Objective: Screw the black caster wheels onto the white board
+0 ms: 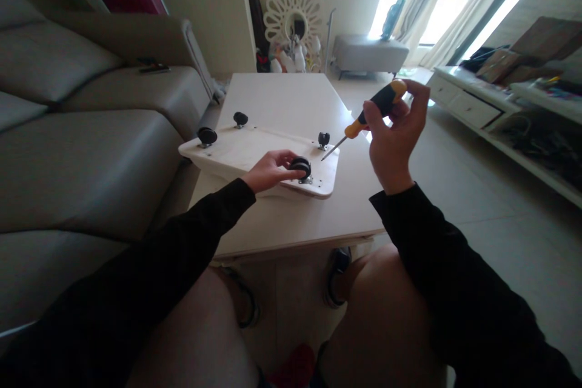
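Note:
A white board (268, 147) lies on the table with black caster wheels pointing up at its corners. My left hand (271, 171) is closed on the near right caster wheel (300, 166), whose metal plate rests against the board. In my right hand (398, 133) is a screwdriver (382, 103) with a yellow and black handle, gripped between thumb and fingers. Its tip is raised, pointing down and left, a little right of the held wheel. The other caster wheels stand at the far right (324, 139), far left (240, 118) and near left (207, 136).
The board sits on a white table (291, 94) in front of my knees. A grey sofa (82, 157) runs along the left. To the right stands a white low cabinet (473, 110) with things on it. A grey bench (370, 53) and a round white mirror frame (291, 6) are at the back.

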`<act>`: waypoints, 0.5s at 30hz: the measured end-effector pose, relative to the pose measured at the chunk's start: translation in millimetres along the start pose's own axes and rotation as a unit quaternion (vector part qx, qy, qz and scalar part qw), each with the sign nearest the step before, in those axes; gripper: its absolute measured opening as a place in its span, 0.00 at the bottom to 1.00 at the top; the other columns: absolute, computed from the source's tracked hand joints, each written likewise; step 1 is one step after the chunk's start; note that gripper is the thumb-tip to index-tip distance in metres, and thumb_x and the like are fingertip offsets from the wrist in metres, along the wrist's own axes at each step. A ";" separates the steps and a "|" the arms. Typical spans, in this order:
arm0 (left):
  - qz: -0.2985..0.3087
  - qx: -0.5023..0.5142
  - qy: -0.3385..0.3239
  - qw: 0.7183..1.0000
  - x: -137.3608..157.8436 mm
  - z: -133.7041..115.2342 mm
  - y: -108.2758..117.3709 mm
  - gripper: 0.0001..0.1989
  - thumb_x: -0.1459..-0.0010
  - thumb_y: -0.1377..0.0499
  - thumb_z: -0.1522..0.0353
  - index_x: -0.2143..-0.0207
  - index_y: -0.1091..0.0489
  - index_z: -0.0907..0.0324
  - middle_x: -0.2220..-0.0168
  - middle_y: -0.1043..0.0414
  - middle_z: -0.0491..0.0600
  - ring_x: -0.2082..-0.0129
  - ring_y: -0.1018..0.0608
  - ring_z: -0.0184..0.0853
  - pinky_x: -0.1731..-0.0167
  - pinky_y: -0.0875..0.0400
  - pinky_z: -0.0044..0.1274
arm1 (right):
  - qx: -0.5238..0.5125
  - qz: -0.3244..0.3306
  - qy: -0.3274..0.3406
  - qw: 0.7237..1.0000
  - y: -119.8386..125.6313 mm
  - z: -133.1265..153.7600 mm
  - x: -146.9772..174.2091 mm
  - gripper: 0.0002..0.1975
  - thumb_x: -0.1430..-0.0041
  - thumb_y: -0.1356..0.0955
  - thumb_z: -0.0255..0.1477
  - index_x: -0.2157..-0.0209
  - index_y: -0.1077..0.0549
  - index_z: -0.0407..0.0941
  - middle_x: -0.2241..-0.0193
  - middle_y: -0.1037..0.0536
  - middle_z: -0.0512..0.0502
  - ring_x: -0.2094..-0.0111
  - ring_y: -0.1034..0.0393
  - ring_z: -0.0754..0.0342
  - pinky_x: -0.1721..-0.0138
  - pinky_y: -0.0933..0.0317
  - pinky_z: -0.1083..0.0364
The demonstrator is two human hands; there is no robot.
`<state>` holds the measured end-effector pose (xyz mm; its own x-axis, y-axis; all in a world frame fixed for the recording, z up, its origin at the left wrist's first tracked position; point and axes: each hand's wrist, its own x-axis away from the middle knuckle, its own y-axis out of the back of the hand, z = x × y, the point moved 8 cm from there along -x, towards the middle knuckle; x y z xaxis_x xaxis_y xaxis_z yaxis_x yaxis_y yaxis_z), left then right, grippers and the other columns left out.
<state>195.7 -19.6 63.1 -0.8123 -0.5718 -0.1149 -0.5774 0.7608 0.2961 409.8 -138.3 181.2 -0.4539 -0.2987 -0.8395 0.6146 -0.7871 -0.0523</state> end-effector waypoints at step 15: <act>0.082 -0.098 -0.035 0.991 -40.8 13.2 -35.5 0.18 0.45 0.29 0.62 0.56 0.22 0.63 0.62 0.21 0.52 0.66 0.25 0.33 0.63 0.30 0.26 | 0.040 0.024 0.003 0.999 2.9 -3.3 0.2 0.24 0.44 0.25 0.48 0.52 0.34 0.56 0.67 0.28 0.56 0.70 0.29 0.57 0.71 0.31 0.54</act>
<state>248.3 -19.2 44.7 -0.9017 -0.4170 -0.1141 -0.4156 0.7634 0.4944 413.6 -138.9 179.1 -0.4205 -0.3347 -0.8433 0.5816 -0.8128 0.0326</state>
